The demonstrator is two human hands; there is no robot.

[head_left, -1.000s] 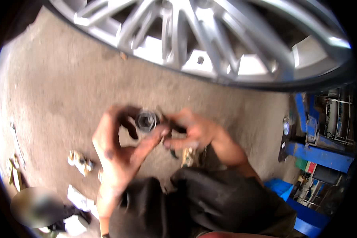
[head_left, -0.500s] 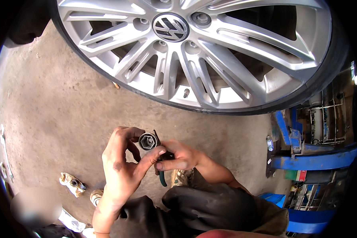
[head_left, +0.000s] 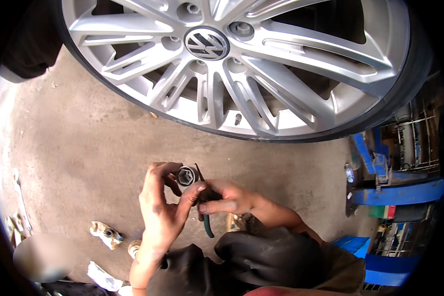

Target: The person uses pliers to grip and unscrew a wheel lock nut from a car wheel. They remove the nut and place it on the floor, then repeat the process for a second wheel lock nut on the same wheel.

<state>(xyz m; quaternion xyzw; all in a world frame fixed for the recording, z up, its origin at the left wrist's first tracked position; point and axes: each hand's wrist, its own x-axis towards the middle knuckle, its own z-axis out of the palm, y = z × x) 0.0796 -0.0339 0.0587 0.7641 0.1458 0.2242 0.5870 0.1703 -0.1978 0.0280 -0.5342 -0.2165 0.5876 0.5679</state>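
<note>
My left hand (head_left: 162, 202) curls its fingers and thumb around a round metal socket (head_left: 186, 176), whose hexagonal opening faces up toward me. Just to the right, my right hand (head_left: 227, 197) is closed on a slim tool with a dark green handle (head_left: 208, 227). The tool's thin dark tip rises alongside the socket; its exact kind is hard to make out. Both hands meet at the left thumb, in front of my dark-clothed knees. Beyond them stands a silver multi-spoke car wheel (head_left: 214, 93) with bolts set around its centre cap.
Blue metal stands (head_left: 399, 192) and wire racks fill the right side. On the concrete floor at left lie a dirty crumpled piece with a round metal part (head_left: 106, 234), a long wrench (head_left: 22, 202) and a white plastic wrapper (head_left: 103, 277).
The whole view has shifted a little, so floor things and stands appear farther right. Both hands keep the same grip on the socket and the green-handled tool.
</note>
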